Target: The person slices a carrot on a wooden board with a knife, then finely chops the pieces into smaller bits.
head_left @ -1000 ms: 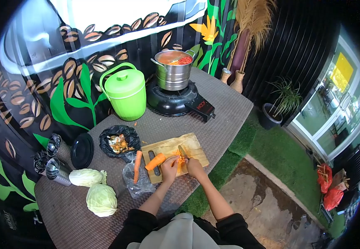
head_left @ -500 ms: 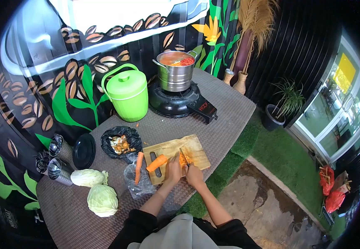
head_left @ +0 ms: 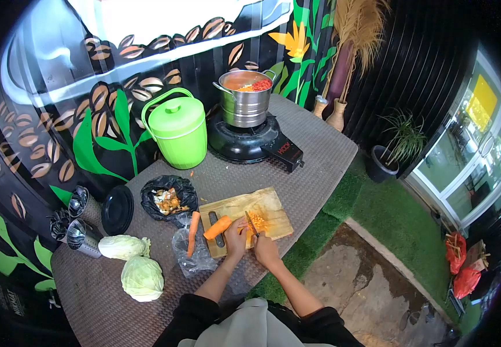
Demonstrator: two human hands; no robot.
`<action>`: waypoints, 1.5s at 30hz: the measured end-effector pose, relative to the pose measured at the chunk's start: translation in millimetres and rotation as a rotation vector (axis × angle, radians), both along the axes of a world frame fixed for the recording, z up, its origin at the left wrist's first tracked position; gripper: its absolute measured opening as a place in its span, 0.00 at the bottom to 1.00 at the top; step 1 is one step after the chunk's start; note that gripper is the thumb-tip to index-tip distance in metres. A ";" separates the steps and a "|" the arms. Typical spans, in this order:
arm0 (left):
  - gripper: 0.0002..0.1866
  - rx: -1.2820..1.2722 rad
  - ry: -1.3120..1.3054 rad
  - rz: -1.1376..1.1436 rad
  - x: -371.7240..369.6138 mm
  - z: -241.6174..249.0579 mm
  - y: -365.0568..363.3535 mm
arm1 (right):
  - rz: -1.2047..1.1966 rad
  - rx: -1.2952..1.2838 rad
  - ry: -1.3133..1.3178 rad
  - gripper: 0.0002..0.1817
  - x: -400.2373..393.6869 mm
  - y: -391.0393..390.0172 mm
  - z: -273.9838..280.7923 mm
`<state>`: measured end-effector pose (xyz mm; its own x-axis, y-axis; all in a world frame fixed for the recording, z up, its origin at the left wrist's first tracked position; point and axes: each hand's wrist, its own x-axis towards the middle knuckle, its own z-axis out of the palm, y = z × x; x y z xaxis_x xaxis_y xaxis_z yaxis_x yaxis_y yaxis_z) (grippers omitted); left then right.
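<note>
On the wooden cutting board point(head_left: 274, 203), my right hand point(head_left: 266, 251) grips a knife point(head_left: 252, 223), its blade pointing away from me. My left hand point(head_left: 237, 236) is closed just left of the blade, with its fingertips down on orange carrot; the piece under them is mostly hidden. Finely chopped carrot point(head_left: 258, 218) lies beside the blade. A thick peeled carrot point(head_left: 217, 227) rests over the board's handle slot, left of my left hand. Farther left, a slimmer carrot point(head_left: 193, 233) lies on a clear plastic bag point(head_left: 185, 258).
A black bag of peelings point(head_left: 169, 199) sits behind the board. Napa cabbage point(head_left: 122, 247) and round cabbage point(head_left: 142, 280) lie at left, near utensil holders point(head_left: 84, 238). Behind stand a lidded green bucket point(head_left: 177, 134) and a steel pot point(head_left: 243, 107) on a black stove point(head_left: 242, 141).
The knife and my right hand have shifted slightly left and toward me. My left hand has drawn back a little to the left, exposing more chopped carrot.
</note>
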<state>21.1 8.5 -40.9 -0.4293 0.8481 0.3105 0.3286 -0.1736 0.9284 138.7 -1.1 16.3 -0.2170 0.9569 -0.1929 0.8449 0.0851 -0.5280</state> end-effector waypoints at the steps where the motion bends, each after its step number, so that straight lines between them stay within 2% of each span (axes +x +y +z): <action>1: 0.18 -0.002 -0.002 0.001 0.1 -1.2 0.6 | 0.001 -0.002 -0.002 0.21 -1.9 -0.5 0.5; 9: 0.14 -0.026 0.057 0.009 -1.6 7.1 -0.6 | -0.082 -0.030 -0.040 0.21 -13.5 -9.7 0.0; 13: 0.13 -0.028 0.077 -0.007 -1.5 10.0 -3.5 | -0.011 0.022 -0.050 0.21 -9.1 8.6 -5.2; 16: 0.12 0.002 0.044 0.002 -1.4 7.9 -5.0 | 0.072 0.044 -0.073 0.21 -4.4 15.1 1.8; 18: 0.11 -0.042 -0.167 0.014 1.1 5.9 -4.8 | 0.041 0.040 -0.088 0.21 -5.4 5.7 2.9; 21: 0.12 -0.074 -0.128 0.002 1.1 9.8 -7.2 | -0.084 0.050 -0.044 0.21 -15.8 -5.7 -14.1; 27: 0.13 -0.069 -0.003 -0.052 0.7 19.7 -12.4 | -0.023 0.058 -0.028 0.21 -2.7 10.8 -6.4; 29: 0.13 -0.032 -0.088 -0.081 -0.1 11.7 -8.8 | 0.001 0.065 -0.015 0.22 10.0 18.6 -14.8; 31: 0.12 0.002 -0.176 -0.115 -1.7 1.3 -2.6 | 0.095 0.143 0.200 0.23 22.4 25.2 -30.7; 32: 0.12 0.000 -0.247 -0.110 -2.7 -3.0 -0.4 | 0.093 0.145 0.196 0.23 26.5 25.1 -32.2; 34: 0.12 0.000 -0.319 -0.105 -1.9 -9.5 3.0 | -0.039 -0.141 0.451 0.23 30.0 17.9 -11.6; 37: 0.11 0.003 -0.239 -0.101 -3.6 -8.8 1.3 | -0.081 -0.174 0.573 0.23 32.9 10.8 -3.6; 38: 0.09 0.031 -0.097 -0.102 -4.5 -6.7 1.2 | -0.080 -0.173 0.574 0.23 32.5 8.3 -2.4; 39: 0.08 0.058 0.044 -0.104 -4.9 -1.6 0.0 | -0.046 -0.176 0.530 0.23 32.1 5.8 -2.9; 41: 0.07 0.049 0.098 -0.076 -5.3 8.9 -4.4 | -0.009 -0.176 0.488 0.24 30.7 1.3 -3.8; 43: 0.06 0.038 0.150 -0.044 -6.5 14.3 -10.3 | 0.091 -0.021 0.300 0.23 28.9 -2.6 -10.8; 45: 0.05 0.015 0.240 -0.034 -7.9 16.0 -15.6 | 0.055 0.024 0.257 0.23 24.4 -5.6 -19.1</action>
<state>13.2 -7.1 -24.9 -0.3133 0.8553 0.4126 0.5330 -0.2012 0.8218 163.1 -6.8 -2.8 -0.3080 0.9459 -0.1023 0.6768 0.1423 -0.7223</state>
